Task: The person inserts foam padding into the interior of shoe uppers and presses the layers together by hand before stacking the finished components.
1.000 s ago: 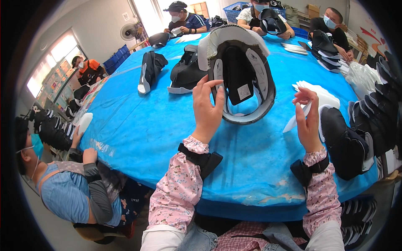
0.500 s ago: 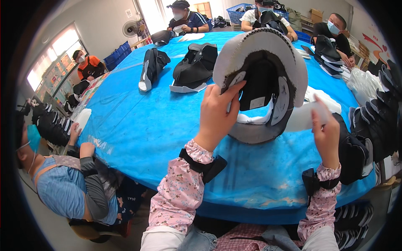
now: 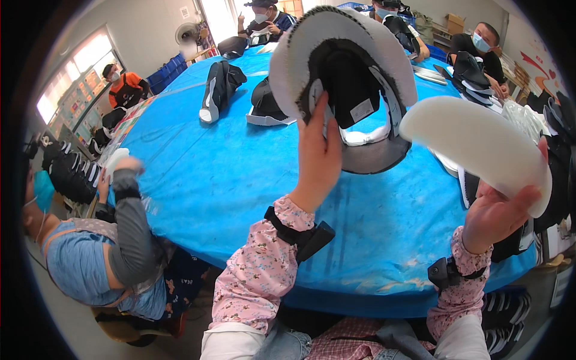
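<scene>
Above the blue tabletop [image 3: 240, 198], the person's left hand [image 3: 319, 157] holds up a black shoe upper with a white-grey rim [image 3: 342, 66], opening turned toward the camera; the fingers reach into the opening and the thumb lies along the inside edge, so the hand is closed on the upper. To the right of the shoe upper, and just beside it without visibly touching, the right hand [image 3: 498, 216] grips a white curved insole [image 3: 474, 144] by its lower end, the fingers wrapped round that end and the rest of the insole arching up and leftward toward the upper. Both forearms wear pink floral sleeves with black wrist straps [image 3: 297, 231]. Behind the shoe upper, on the tabletop, stands a black shoe on its side with a white sole [image 3: 217, 90], and next to it another dark shoe upper [image 3: 267, 105]. Right of the shoe upper, past the insole, black shoes [image 3: 474, 81] are piled at the tabletop's rim. Left of the shoe upper, at the tabletop's near-left rim, a seated person in a grey sleeve [image 3: 129, 234] reaches onto the cloth. More people [image 3: 480, 51] sit along the far rim.
</scene>
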Motion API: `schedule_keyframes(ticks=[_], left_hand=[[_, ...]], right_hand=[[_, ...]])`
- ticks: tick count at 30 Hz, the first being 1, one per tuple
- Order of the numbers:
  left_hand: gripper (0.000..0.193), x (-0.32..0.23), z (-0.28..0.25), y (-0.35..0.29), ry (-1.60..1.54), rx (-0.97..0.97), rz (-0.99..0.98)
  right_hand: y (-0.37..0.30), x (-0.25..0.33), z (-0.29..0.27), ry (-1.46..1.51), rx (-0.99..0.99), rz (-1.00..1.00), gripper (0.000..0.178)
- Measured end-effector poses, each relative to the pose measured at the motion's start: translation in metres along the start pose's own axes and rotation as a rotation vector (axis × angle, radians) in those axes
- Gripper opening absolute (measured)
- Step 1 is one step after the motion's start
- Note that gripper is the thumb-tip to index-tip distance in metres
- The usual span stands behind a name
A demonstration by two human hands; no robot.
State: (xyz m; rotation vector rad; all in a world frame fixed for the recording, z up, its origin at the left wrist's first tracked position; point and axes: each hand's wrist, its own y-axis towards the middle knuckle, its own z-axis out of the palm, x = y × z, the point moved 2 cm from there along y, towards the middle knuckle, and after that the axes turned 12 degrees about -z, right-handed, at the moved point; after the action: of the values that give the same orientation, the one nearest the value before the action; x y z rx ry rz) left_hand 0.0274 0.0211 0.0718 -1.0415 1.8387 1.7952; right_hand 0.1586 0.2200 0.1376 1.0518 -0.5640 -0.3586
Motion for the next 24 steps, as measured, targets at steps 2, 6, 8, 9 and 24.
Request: schedule_keyframes(ticks=[2, 6, 8, 9, 24], left_hand=[[0.046, 0.001, 0.006, -0.006, 0.072, 0.024, -0.012], [0.061, 0.0, 0.017, -0.015, 0.152, 0.191, 0.085], [0.064, 0.004, 0.009, -0.012, 0.107, 0.254, 0.077], [0.062, 0.003, 0.009, -0.012, 0.109, 0.239, 0.118], [0.081, -0.02, 0.014, -0.015, -0.341, 0.678, 0.101]], right_hand=[[0.004, 0.004, 0.004, 0.045, -0.078, -0.025, 0.065], [-0.007, -0.003, 0.02, 0.237, 0.583, 0.46, 0.042], [-0.014, -0.003, 0.037, 0.301, 0.799, 0.777, 0.038], [-0.03, -0.018, 0.041, 0.347, 0.682, 0.931, 0.038], [-0.086, -0.081, 0.017, 0.947, 0.278, 1.563, 0.036]])
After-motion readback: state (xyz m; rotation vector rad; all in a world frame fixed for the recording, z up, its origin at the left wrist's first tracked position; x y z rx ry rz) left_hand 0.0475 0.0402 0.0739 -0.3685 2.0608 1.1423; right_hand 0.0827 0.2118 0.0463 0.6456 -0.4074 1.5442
